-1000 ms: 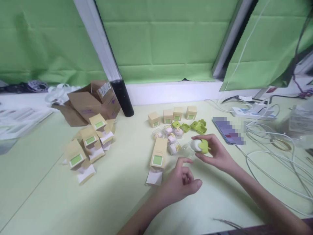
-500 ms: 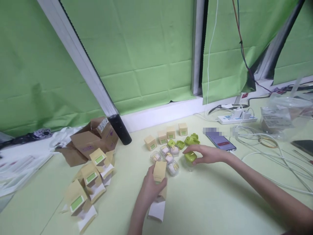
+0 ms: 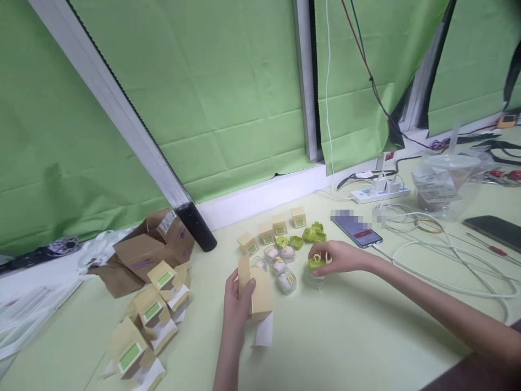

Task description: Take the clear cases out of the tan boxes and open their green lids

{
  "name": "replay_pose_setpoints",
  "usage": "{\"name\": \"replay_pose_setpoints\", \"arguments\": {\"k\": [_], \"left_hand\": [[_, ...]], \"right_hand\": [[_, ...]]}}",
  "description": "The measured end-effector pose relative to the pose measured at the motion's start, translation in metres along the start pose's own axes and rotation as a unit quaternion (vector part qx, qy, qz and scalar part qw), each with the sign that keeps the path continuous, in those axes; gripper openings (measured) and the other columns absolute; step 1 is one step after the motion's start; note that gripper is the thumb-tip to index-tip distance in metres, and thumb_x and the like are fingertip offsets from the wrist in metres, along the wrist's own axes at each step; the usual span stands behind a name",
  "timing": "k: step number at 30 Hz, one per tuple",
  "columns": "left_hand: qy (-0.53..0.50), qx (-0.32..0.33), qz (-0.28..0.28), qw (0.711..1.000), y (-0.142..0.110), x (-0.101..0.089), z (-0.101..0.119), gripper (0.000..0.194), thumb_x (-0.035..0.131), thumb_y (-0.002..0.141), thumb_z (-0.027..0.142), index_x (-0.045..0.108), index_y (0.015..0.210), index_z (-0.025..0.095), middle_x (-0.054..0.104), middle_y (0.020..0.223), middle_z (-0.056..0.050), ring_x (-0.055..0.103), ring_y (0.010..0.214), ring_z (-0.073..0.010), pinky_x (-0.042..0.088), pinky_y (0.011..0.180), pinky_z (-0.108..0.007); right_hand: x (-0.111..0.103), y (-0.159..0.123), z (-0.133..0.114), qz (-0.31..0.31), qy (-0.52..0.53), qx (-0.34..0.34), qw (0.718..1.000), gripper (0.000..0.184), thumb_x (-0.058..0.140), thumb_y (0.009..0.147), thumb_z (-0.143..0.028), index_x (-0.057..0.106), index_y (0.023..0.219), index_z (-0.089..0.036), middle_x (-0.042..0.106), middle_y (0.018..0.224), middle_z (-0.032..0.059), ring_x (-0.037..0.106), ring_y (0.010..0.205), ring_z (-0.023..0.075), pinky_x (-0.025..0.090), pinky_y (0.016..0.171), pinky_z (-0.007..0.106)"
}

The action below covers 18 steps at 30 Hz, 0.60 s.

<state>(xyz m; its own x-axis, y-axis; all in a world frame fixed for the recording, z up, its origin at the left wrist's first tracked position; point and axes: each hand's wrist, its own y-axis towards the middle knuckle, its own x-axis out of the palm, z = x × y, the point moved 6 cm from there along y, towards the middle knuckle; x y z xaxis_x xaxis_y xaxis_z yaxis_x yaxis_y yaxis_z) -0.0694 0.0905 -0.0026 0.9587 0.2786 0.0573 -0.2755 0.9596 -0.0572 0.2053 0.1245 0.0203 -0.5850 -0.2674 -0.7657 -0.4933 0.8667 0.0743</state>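
My left hand point(image 3: 236, 304) is closed on the side of a small tan cardboard box point(image 3: 262, 296); one flap stands up under my thumb, and a white flap point(image 3: 264, 331) hangs toward me. My right hand point(image 3: 342, 257) curls its thumb and fingers round the green lid point(image 3: 316, 264) of a small clear container point(image 3: 315, 282) on the table. Between my hands sit several clear containers point(image 3: 286, 281) with pale pink contents and yellow strips. Behind them lie green plastic pieces point(image 3: 315, 233), some cup-like. Several closed tan boxes point(image 3: 298, 218) stand farther back.
On the left are several opened tan boxes point(image 3: 130, 350), a large brown carton point(image 3: 140, 250) and a black cylinder point(image 3: 196, 227). To the right lie a phone point(image 3: 357, 228) with a cable, a power strip point(image 3: 380, 194), coiled white cables point(image 3: 437, 266) and a bag-wrapped container point(image 3: 443, 184).
The box in my left hand has been turned, and its flap now stands upright beside my thumb. My right hand stays at the green lid. The whole view has shifted slightly right.
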Motion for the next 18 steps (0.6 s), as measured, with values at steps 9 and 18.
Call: {"name": "replay_pose_setpoints", "arguments": {"k": [9,18], "left_hand": [[-0.143,-0.103,-0.115,0.978,-0.014,0.011,0.003,0.056,0.060,0.076,0.043,0.049,0.126,0.020,0.068,0.109,-0.007,0.067,0.089,-0.0215,0.050,0.072,-0.029],[-0.317,-0.229,-0.256,0.884,-0.036,0.042,0.002,0.055,0.055,0.076,0.038,0.052,0.123,0.009,0.065,0.116,-0.015,0.063,0.103,-0.0290,0.050,0.085,-0.037]], "right_hand": [[0.008,0.008,-0.003,-0.142,0.050,-0.121,0.981,0.047,0.067,0.076,-0.043,0.061,0.118,-0.024,0.063,0.112,0.0048,0.060,0.099,0.0207,0.046,0.085,0.031],[0.015,-0.007,0.002,-0.100,0.024,-0.083,0.991,0.051,0.069,0.072,-0.047,0.062,0.116,-0.021,0.063,0.107,0.0091,0.057,0.094,0.0249,0.045,0.080,0.035]]}}
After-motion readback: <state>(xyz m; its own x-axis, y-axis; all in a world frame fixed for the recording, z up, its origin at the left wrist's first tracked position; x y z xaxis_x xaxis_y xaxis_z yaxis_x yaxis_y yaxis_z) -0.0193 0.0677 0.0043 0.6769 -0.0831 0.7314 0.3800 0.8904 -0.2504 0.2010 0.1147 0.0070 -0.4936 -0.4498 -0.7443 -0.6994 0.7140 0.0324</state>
